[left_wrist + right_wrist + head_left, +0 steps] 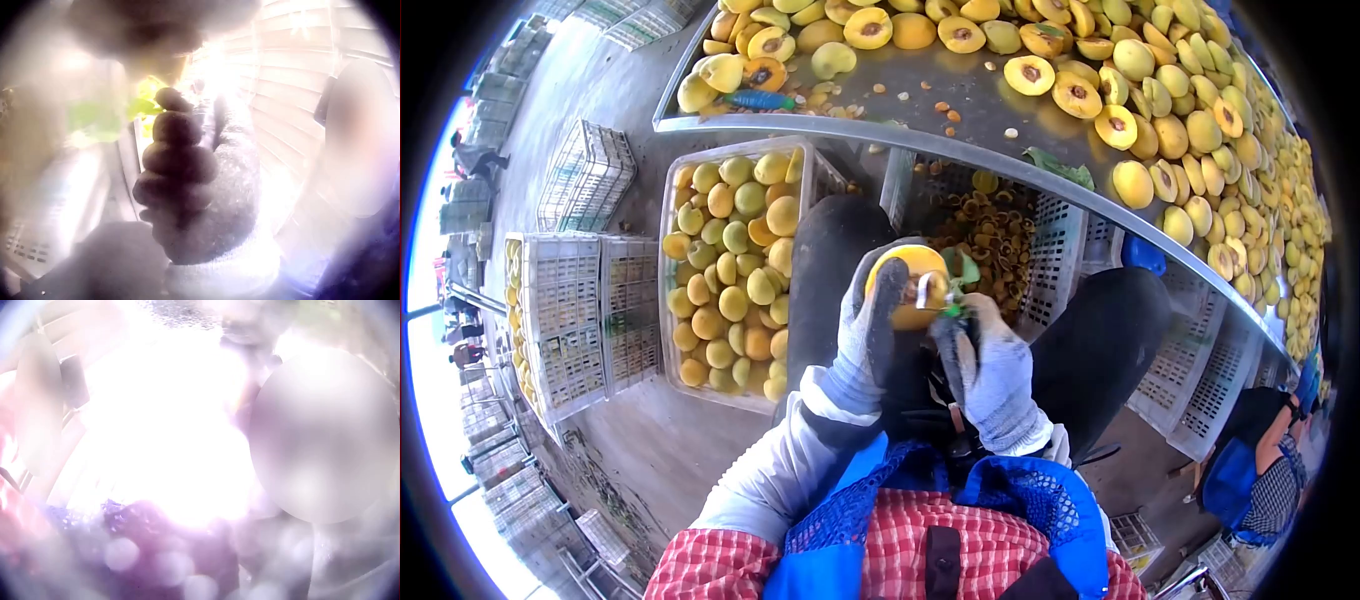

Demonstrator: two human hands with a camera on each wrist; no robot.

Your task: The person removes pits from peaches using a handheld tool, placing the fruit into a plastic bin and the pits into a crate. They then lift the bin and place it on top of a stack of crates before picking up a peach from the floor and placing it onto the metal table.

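In the head view my gloved left hand grips a yellow peach above the lap, thumb and fingers around its side. Curled fingers of that grey glove also show in the left wrist view. My gloved right hand holds a small tool with a curved metal blade and a bit of green by the fingers. The blade overlaps the front of the peach; most of its handle is hidden in the glove. A green leaf sticks out beside the peach. Glare washes out the right wrist view.
A crate of whole peaches stands left of the knees. Between them, a crate holds brown scraps. The metal table ahead, its raised edge crossing the view, bears halved peaches and a blue-green object. More crates stand left.
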